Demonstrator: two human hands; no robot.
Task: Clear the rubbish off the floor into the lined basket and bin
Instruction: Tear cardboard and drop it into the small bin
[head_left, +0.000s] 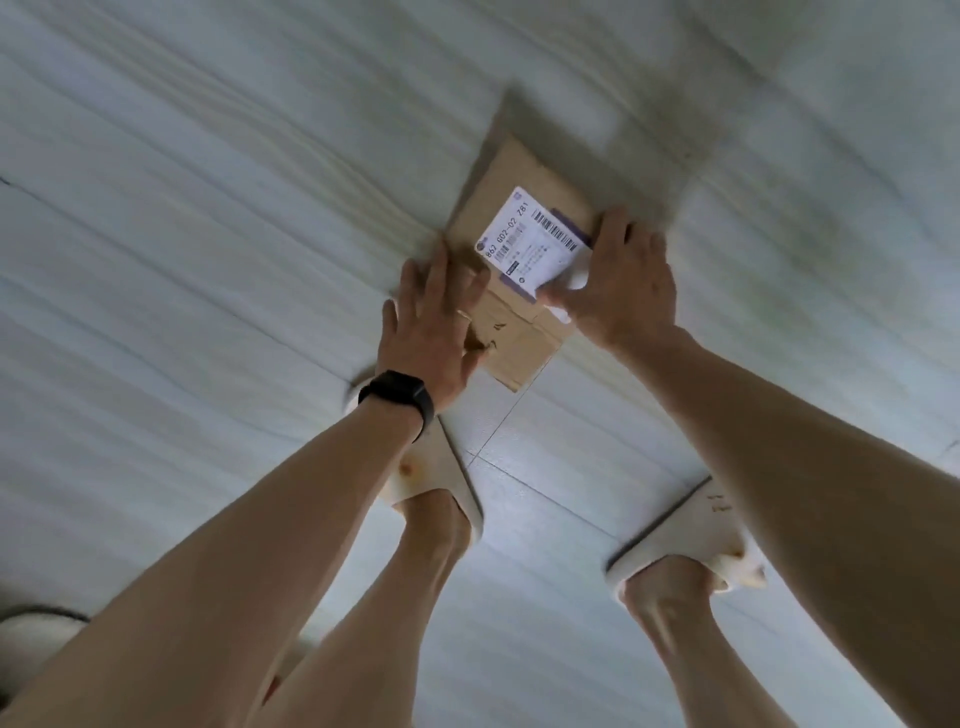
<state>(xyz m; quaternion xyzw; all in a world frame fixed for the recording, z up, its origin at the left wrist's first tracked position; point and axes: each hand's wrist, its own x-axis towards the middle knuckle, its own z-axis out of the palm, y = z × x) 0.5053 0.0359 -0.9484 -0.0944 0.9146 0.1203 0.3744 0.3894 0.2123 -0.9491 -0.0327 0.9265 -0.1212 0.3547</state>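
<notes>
Both my arms reach down and forward, nearly straight. My left hand (436, 317) is palm-down, fingers straight and spread. My right hand (626, 283) is palm-down too, thumb stretched sideways; blur hides whether its fingers curl.

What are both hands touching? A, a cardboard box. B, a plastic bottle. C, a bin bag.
A: the left hand and right hand both touch the brown box with a shipping label.
</notes>
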